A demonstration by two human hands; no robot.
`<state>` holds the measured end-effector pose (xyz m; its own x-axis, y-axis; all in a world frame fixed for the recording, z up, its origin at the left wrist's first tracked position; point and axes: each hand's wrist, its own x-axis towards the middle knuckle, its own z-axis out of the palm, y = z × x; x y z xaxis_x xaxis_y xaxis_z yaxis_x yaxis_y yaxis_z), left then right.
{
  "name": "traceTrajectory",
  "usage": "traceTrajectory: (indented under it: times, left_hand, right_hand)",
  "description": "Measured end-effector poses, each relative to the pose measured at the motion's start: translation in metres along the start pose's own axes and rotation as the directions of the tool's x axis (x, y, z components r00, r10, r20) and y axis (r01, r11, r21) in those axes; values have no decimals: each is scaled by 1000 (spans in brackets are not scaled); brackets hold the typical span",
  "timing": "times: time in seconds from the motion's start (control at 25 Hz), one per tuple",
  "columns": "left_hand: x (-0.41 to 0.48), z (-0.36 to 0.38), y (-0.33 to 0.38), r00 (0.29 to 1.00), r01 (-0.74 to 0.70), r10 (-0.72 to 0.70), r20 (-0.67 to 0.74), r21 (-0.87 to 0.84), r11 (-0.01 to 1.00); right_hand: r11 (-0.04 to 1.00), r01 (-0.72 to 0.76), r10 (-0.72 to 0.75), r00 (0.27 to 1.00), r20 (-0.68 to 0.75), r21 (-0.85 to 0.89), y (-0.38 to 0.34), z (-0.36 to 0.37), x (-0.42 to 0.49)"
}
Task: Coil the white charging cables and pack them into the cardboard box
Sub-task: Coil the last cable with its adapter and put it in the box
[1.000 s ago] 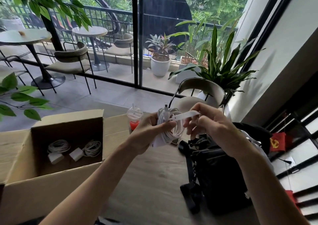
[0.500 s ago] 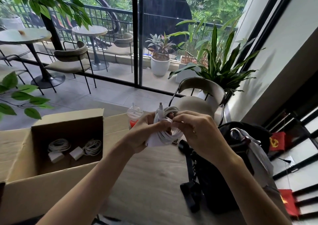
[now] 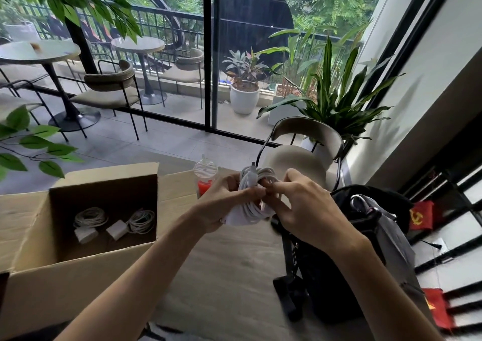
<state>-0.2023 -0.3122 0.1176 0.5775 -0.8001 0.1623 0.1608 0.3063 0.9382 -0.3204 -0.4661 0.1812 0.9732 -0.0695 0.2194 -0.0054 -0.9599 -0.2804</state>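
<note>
A coiled white charging cable is held above the wooden table, its plug end sticking up. My left hand grips the coil from the left. My right hand pinches the coil's middle from the right, fingertips meeting the left thumb. A white charger block shows under the coil. The open cardboard box stands at the left. Inside it lie two coiled white cables, each with a white adapter.
A black bag with straps sits on the table right of my hands. A plastic cup with red drink stands behind the hands, next to the box flap. A chair and potted plants are beyond the table.
My right hand, which held a white strap out to the right, has come in against the coil and now pinches its middle. The coil has stayed in my left hand.
</note>
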Motion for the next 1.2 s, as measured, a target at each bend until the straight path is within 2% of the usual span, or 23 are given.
traceTrajectory:
  times: [0.04,0.12,0.16,0.24,0.32,0.36,0.44,0.48,0.52,0.56,0.6,0.64,0.68,0.76,0.84,0.88,0.96,1.0,1.04,1.08,1.12,1.2]
  left_hand:
    - [0,0,0,1000,14,-14,5,3,1000]
    - [1,0,0,1000,19,-19,4,5,1000]
    - [1,1,0,1000,14,-15,12,20,1000]
    - [0,2,0,999,3,-6,43,67,998]
    - [-1,3,-2,999,-9,6,36,93,996]
    - [-1,3,-3,1000,-20,18,21,91,996]
    - [0,1,-3,999,-44,44,-13,47,998]
    - [1,-1,-3,998,-47,47,-30,13,999]
    - [2,-3,-3,998,-43,42,-41,-23,999]
    - [2,-5,-2,999,-33,31,-34,-52,998]
    - [3,-6,-1,1000,-21,20,-12,-68,997]
    - [4,-6,-1,1000,-13,14,11,-68,998]
    - [5,-5,-1,1000,-5,7,29,-48,999]
    - [8,-2,-2,999,0,-2,46,23,1000]
    - [10,1,-4,999,-10,7,41,60,998]
    - [11,3,-5,999,-20,18,36,74,997]
    - [13,5,-8,999,-44,42,27,108,993]
    - [14,6,-9,999,-50,47,23,123,991]
    - [14,7,-10,999,-50,47,25,140,989]
    - [14,7,-10,998,-52,48,29,158,986]
    - [14,8,-9,998,-58,54,27,182,982]
    - [16,8,-7,997,-75,78,-1,246,966]
  right_hand:
    - [996,-4,2,1000,-24,-90,-2,4,-1]
    - [990,-10,12,1000,10,-142,-5,11,-2]
    - [994,-12,19,997,74,-105,-4,13,0]
    - [995,-46,26,976,215,87,1,13,7]
    - [960,-20,-49,970,240,280,4,14,11]
    - [948,43,-103,979,176,316,5,16,10]
    - [931,201,-177,979,-106,305,7,21,5]
    - [920,236,-161,956,-246,313,9,23,2]
    - [886,237,-106,941,-322,400,11,25,2]
    - [806,187,-13,954,-299,561,13,22,4]
    - [663,85,63,984,-169,744,14,20,8]
    - [525,-39,82,997,-5,850,18,17,11]
    - [436,-138,49,990,130,890,22,16,14]
    - [396,-200,-25,973,228,896,29,17,17]
    - [397,-192,-5,977,211,897,28,19,18]
    - [456,-173,42,984,174,873,27,20,19]
    - [706,-132,145,989,40,696,25,24,21]
    - [789,-130,169,986,-9,600,25,26,23]
    - [812,-136,181,983,-22,567,25,27,24]
    - [781,-148,188,982,-1,607,26,28,24]
    - [696,-174,193,980,51,697,27,29,24]
    - [464,-234,178,969,169,854,29,31,23]
